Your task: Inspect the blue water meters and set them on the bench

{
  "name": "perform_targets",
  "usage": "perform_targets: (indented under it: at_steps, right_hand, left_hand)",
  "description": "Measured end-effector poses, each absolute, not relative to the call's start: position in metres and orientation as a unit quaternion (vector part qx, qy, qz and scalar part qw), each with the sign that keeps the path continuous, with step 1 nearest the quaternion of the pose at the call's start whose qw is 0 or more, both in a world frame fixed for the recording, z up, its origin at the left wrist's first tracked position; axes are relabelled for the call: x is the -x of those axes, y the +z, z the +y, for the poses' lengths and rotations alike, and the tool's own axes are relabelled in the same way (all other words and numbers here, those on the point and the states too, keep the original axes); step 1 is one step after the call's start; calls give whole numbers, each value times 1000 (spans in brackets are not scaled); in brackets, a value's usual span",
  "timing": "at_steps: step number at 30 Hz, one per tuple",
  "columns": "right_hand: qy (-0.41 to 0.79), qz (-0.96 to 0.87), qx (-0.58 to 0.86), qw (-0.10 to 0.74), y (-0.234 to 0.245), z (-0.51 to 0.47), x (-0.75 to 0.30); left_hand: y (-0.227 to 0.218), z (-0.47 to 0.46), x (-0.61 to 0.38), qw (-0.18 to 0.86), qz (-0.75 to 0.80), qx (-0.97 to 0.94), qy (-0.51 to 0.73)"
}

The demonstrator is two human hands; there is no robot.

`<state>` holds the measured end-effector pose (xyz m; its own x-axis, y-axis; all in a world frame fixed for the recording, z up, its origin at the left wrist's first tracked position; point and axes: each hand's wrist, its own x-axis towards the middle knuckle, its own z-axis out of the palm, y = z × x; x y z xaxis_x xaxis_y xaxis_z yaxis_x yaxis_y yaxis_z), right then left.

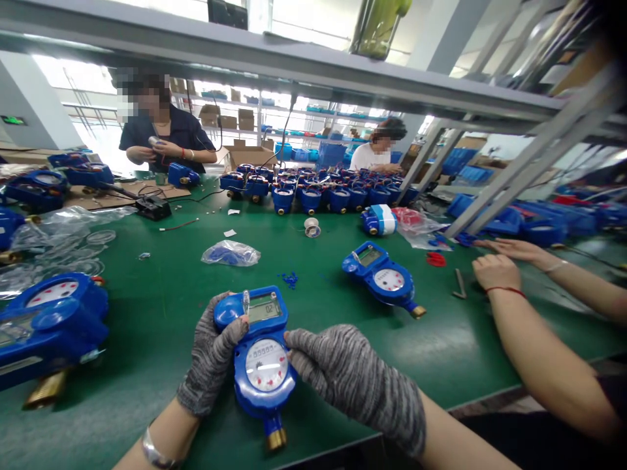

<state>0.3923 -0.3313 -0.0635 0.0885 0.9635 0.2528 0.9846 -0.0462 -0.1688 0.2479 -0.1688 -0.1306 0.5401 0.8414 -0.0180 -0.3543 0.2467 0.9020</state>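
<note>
A blue water meter (266,365) with a small display, a round white dial and a brass end fitting is tilted up in front of me. My left hand (211,352), in a grey fingerless glove, is wrapped round its left side, thumb beside the display. At the meter's right edge, between display and dial, the gloved fingers of my right hand (337,365) are pinched together and touch the housing; anything between the fingertips is hidden. Just beyond lies a small pile of tiny blue parts (290,281), with a clear bag of blue pieces (231,253) behind it.
Another water meter (379,277) lies to the right, and a large one (49,326) on the left. Several meters (318,192) line the back of the green table (161,365). A co-worker's arms (519,307) reach in at right. A metal shelf (294,59) crosses overhead.
</note>
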Motion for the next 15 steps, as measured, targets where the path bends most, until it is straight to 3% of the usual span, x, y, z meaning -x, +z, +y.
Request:
perform_targets:
  at_steps: [7, 13, 15]
  right_hand:
    - [-96, -651, 734, 169, -74, -332, -380]
    - [149, -600, 702, 352, -97, -314, -424]
    - [86, -501, 782, 359, -115, -293, -454]
  left_hand:
    - [-129, -173, -248, 737, 269, -460, 416]
    - [-136, -172, -248, 730, 262, -461, 431]
    - [-139, -169, -250, 724, 258, -462, 441]
